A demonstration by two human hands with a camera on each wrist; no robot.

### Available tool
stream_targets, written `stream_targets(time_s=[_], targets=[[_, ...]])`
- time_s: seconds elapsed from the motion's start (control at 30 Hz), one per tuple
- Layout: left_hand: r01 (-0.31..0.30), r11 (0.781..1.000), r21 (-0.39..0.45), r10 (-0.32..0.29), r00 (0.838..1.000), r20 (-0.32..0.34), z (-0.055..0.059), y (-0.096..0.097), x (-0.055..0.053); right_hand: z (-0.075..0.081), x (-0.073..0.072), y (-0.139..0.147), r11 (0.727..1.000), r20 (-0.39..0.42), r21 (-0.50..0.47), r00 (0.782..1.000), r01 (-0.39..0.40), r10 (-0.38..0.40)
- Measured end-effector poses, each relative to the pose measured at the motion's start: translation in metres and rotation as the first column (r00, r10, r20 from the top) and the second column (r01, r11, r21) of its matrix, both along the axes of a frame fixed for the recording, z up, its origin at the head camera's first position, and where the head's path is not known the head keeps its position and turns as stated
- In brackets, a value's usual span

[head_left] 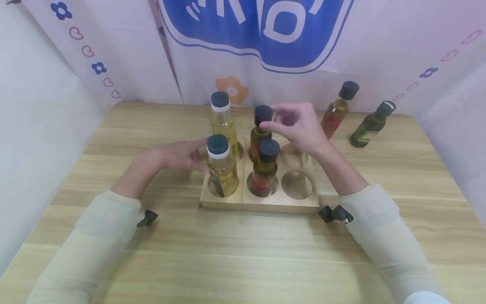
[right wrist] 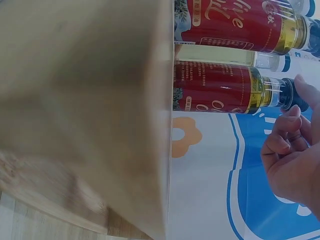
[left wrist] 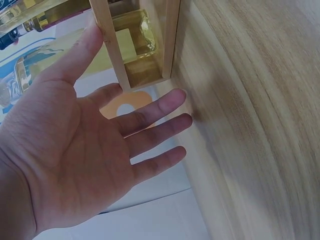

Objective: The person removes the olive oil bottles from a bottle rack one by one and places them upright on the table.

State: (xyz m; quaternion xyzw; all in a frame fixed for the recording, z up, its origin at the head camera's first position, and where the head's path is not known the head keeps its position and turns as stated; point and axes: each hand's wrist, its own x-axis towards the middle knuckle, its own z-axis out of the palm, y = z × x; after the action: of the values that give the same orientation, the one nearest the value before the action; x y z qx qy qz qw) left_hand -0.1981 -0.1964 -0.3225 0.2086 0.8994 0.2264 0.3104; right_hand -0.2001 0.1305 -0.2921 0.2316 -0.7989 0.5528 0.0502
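Observation:
My right hand [head_left: 301, 124] pinches the black cap of the rear red-labelled olive oil bottle [right wrist: 215, 87] between thumb and fingertips. This bottle stands in the middle column of a wooden rack [head_left: 281, 206] with round holes. In front of it is a second red-labelled olive oil bottle [head_left: 263, 181]. Two clear bottles of yellow oil, a front one [head_left: 226, 177] and a back one [head_left: 224, 122], occupy the rack's left column. At the rack's left side, my left hand [left wrist: 90, 145] has loosely spread fingers; its thumb touches the wooden edge in the left wrist view.
In the rack's right column, a front hole [head_left: 297, 185] and a back hole [head_left: 294, 156] hold no bottles. Behind my right forearm stand another red-labelled bottle [head_left: 335, 116] and a dark green bottle [head_left: 370, 126]. A printed cloth [head_left: 133, 55] hangs behind the wooden table [head_left: 228, 261].

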Motion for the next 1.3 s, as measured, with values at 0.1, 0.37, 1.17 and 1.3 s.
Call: stream_targets(time_s=[0.1,0.37,1.17,1.3], targets=[[0.004,1.0,0.004,-0.004,1.0,-0.002,-0.0006,0.0005,-0.0002,0.0001,0.0007,0.0007,1.0,-0.007,0.002,1.0,0.001,-0.001],[0.006,1.0,0.03,-0.006,1.0,0.001,-0.0011,0.0008,0.0009,0.0002,-0.0005,0.0005,1.0,0.007,-0.017,1.0,-0.018,0.018],[0.009,0.999,0.037,-0.009,1.0,0.001,-0.0015,0.0001,0.0005,0.0037,0.0014,-0.0028,0.999,0.024,-0.038,1.0,-0.011,0.012],[0.009,0.999,0.034,-0.009,1.0,-0.001,-0.0029,-0.0011,0.0016,0.0038,0.0024,-0.0037,0.999,0.023,-0.042,1.0,-0.01,0.011]])
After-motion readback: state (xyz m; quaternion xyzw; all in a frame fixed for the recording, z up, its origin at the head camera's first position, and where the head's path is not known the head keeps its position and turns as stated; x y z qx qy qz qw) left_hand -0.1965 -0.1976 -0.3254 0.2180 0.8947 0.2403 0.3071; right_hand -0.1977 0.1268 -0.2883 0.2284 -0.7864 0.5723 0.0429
